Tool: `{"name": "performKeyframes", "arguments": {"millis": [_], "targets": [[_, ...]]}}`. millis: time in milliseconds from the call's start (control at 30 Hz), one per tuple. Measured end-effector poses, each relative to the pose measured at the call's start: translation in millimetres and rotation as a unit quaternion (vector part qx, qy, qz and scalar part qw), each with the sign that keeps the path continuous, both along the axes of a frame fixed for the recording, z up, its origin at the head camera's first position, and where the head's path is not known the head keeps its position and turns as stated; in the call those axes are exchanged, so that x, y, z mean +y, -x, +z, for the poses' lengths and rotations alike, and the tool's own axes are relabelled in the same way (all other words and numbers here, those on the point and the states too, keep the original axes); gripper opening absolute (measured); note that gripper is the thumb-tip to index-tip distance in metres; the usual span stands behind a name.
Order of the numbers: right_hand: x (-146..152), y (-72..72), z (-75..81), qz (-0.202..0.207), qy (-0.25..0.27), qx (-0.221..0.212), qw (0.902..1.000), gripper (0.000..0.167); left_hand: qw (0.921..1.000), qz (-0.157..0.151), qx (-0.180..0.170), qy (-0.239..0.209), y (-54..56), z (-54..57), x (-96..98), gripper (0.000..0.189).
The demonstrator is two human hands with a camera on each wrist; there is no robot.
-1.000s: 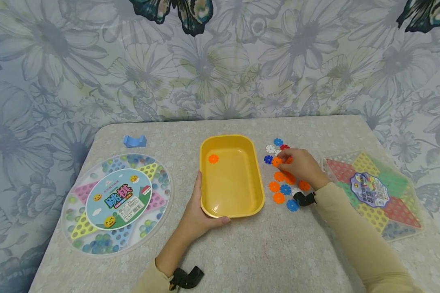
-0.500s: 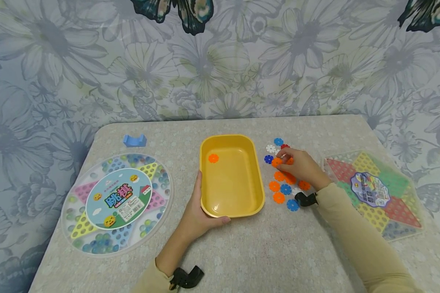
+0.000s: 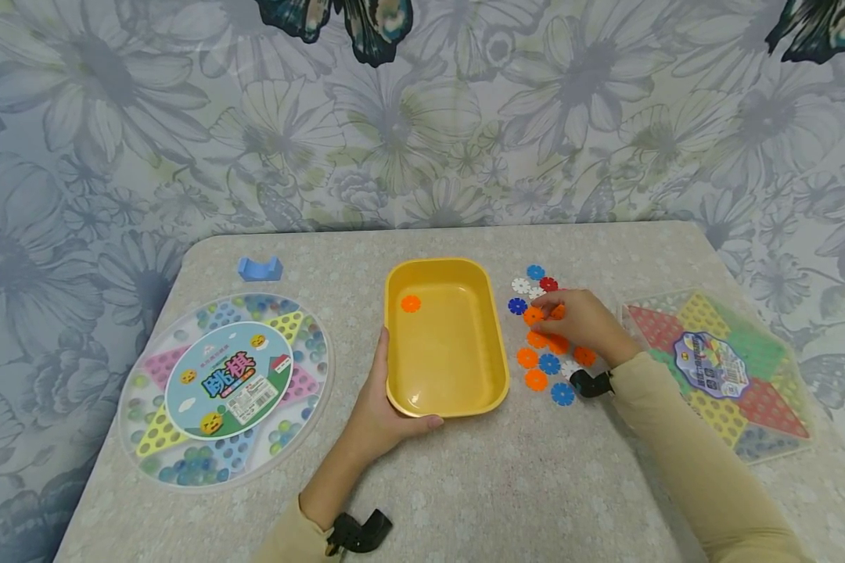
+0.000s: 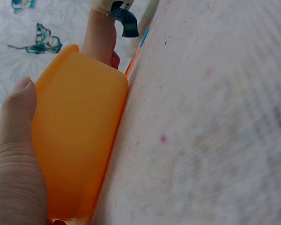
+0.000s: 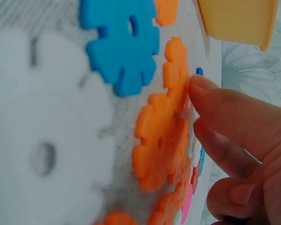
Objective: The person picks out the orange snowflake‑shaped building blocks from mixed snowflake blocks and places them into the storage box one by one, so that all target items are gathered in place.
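Note:
At the near left corner of a yellow plastic tray point(image 3: 447, 344), my left hand point(image 3: 380, 414) grips it, thumb along the near wall and fingers on the left side. The left wrist view shows the thumb against the tray's outer wall point(image 4: 79, 136). One orange notched disc point(image 3: 411, 303) lies inside the tray. My right hand point(image 3: 580, 320) pinches another orange snowflake disc point(image 3: 533, 315) by its edges, thumb and fingertips at opposite sides, low over the pile. Beneath and around it are more orange discs point(image 5: 154, 140), a blue disc point(image 5: 122, 42) and a white disc point(image 5: 42, 136).
A round clear marble-game box point(image 3: 225, 391) stands left of the tray, with a small blue plastic piece point(image 3: 260, 270) behind it. A clear hexagonal game box point(image 3: 718, 367) lies at the right under the forearm. A patterned wall covering point(image 3: 422, 141) rises behind the table.
My right hand and the orange disc at its fingertips have shifted slightly toward me, uncovering more of the red disc behind. My left hand and the tray have stayed in place.

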State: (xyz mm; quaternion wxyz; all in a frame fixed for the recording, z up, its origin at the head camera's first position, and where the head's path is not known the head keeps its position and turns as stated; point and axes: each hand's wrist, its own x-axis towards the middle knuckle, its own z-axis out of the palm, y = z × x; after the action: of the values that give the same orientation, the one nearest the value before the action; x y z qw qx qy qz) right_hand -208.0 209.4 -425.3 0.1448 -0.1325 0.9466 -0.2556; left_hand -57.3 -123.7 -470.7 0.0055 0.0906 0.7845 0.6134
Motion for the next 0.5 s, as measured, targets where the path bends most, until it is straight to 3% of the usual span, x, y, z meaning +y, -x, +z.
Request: {"name": "performKeyframes", "arguments": {"millis": [267, 500], "targets": [[1, -1.6, 1.5, 0.011, -0.034, 0.003, 0.9994, 0.046, 1.0000, 0.001, -0.003, 0.001, -0.5, 2.1, -0.2, 0.144], [-5, -0.3, 12.1, 0.032, -0.040, 0.050, 0.9974, 0.043, 1.0000, 0.002, -0.001, -0.002, -0.8, 1.8, -0.2, 0.144]]}}
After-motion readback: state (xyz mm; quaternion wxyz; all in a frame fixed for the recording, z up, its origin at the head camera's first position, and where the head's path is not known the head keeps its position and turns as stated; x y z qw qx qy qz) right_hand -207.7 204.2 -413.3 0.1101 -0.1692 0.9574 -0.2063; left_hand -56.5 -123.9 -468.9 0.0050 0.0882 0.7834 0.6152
